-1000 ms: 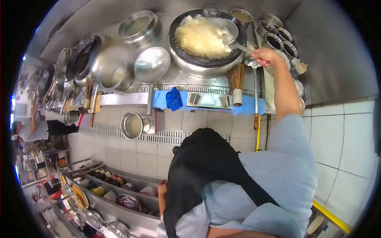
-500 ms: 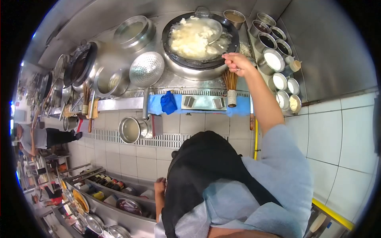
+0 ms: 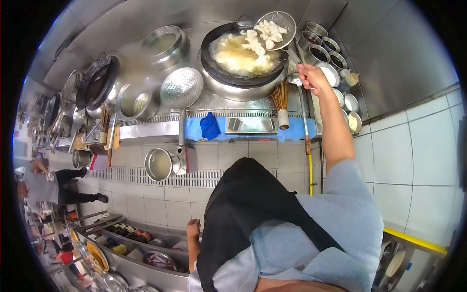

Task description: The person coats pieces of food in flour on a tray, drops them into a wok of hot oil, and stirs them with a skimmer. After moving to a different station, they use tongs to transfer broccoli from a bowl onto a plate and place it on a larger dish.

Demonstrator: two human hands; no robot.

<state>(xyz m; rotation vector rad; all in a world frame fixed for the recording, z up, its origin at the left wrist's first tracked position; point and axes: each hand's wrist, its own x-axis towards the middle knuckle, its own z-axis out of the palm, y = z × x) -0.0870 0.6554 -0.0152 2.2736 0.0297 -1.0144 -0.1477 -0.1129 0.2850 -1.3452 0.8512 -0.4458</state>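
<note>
My right hand (image 3: 315,79) is closed around the handle of a round wire strainer (image 3: 294,28). Pale, lumpy pieces (image 3: 270,33) lie in the strainer, and some spill at its left edge over the wok. It is raised above the back right rim of the black wok (image 3: 208,61), where yellowish oil (image 3: 238,54) bubbles around more pale pieces. A ladle (image 3: 294,78) rests just under my right hand, its wooden-ended handle pointing toward me. Low by my side, my left hand (image 3: 193,228) is curled closed, and nothing shows in it.
Seasoning tins (image 3: 325,30) line the right wall. Left of the wok are a perforated skimmer (image 3: 181,88) and metal pots (image 3: 136,102). A bamboo brush (image 3: 280,102) stands at the front, near a blue cloth (image 3: 210,126). A co-worker (image 3: 61,187) stands far left.
The strainer has come up out of the wok toward the back right, carrying pale pieces. My right hand has shifted right and slightly down with it. The co-worker at left has moved more into view.
</note>
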